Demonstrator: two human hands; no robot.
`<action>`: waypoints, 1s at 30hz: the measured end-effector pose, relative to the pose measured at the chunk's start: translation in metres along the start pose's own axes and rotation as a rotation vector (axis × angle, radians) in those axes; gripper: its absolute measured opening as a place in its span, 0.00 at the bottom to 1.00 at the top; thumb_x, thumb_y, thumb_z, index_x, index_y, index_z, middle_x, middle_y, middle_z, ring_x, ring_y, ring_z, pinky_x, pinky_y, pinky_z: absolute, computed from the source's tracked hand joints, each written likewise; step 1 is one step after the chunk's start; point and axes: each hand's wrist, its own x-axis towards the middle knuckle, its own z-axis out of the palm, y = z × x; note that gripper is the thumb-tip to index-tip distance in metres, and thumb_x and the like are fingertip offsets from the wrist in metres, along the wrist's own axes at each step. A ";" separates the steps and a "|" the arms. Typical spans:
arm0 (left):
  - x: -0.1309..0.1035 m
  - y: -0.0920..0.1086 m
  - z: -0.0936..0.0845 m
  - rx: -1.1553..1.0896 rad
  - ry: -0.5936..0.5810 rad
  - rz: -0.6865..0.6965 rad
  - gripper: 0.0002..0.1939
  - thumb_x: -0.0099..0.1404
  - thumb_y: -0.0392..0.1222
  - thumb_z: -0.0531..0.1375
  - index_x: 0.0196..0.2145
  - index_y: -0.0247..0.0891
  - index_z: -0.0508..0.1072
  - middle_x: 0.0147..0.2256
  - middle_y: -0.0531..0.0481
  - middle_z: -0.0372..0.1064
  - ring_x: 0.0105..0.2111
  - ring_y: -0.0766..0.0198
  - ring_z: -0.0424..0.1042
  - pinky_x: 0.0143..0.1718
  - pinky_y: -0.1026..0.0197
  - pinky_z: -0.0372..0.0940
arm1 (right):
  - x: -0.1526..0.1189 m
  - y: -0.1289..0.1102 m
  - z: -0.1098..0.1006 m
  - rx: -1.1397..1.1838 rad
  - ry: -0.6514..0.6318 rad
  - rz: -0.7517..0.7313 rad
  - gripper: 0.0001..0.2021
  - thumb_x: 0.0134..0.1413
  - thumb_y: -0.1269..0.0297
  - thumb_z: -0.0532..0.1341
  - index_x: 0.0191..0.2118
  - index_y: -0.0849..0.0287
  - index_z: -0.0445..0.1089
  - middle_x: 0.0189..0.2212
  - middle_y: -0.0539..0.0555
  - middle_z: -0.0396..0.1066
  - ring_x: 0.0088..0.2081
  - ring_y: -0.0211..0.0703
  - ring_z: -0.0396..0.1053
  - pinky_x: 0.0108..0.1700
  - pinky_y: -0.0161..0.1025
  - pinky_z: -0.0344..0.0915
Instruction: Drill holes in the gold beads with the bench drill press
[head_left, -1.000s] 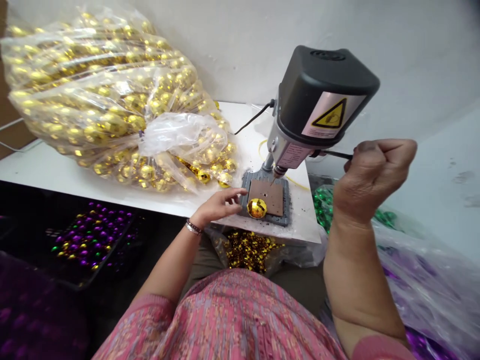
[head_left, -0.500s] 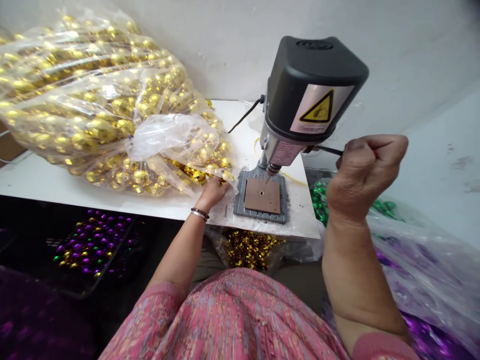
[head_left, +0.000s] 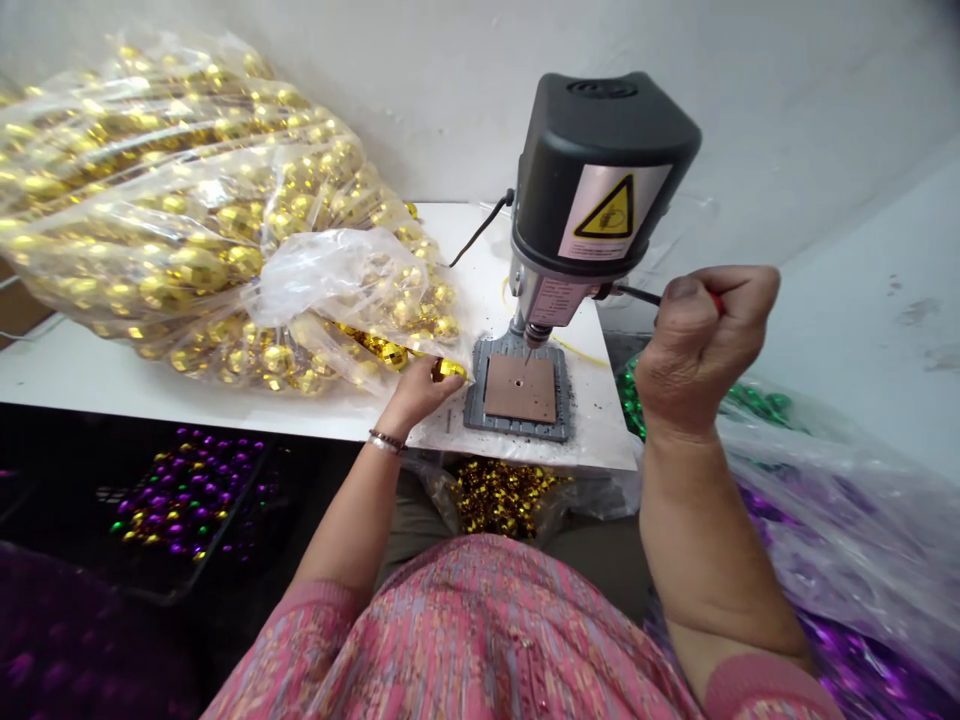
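My left hand (head_left: 420, 390) pinches a shiny gold faceted ball (head_left: 451, 368) at the mouth of a big clear plastic bag (head_left: 322, 275) full of gold balls. My right hand (head_left: 690, 350) is closed around the feed lever (head_left: 637, 294) of a small bench drill press (head_left: 607, 150); a bit of red shows between its fingers. Below the chuck (head_left: 537, 335), the drill bit points down at a brown square board (head_left: 521, 398) with a small hole in it. That board lies on the grey drill base (head_left: 474, 415), just right of my left hand.
Dark shavings lie around the base on the white table (head_left: 97, 370). Under its front edge, gold pieces (head_left: 506, 495) fill an open bag at my lap. Purple, green and gold balls (head_left: 184, 490) sit low left in a crate. Bags of green and purple items (head_left: 847, 510) stand at right.
My left hand has come slightly out from the bag's mouth, and a gold ball now shows in its fingers. The right hand stays on the lever; the whole view has shifted slightly.
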 end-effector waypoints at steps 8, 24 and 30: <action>-0.025 0.002 -0.005 -0.780 -0.364 0.025 0.38 0.61 0.57 0.68 0.64 0.42 0.68 0.47 0.44 0.75 0.37 0.63 0.73 0.35 0.62 0.66 | 0.027 -0.003 0.007 -0.050 -0.077 0.053 0.13 0.69 0.60 0.53 0.33 0.61 0.57 0.28 0.45 0.53 0.31 0.26 0.51 0.41 0.30 0.56; 0.013 0.037 0.039 -0.190 -0.225 0.167 0.32 0.63 0.49 0.67 0.63 0.40 0.70 0.51 0.42 0.78 0.46 0.55 0.77 0.52 0.52 0.70 | 0.103 -0.025 0.036 -0.194 -0.322 0.476 0.19 0.70 0.70 0.50 0.24 0.61 0.50 0.22 0.42 0.48 0.30 0.26 0.43 0.39 0.33 0.44; 0.012 0.048 0.042 -0.006 -0.201 0.196 0.30 0.63 0.45 0.66 0.62 0.38 0.71 0.49 0.43 0.79 0.44 0.55 0.78 0.49 0.54 0.71 | 0.105 -0.022 0.041 -0.192 -0.316 0.477 0.19 0.71 0.69 0.49 0.25 0.61 0.49 0.23 0.42 0.46 0.32 0.26 0.42 0.40 0.33 0.44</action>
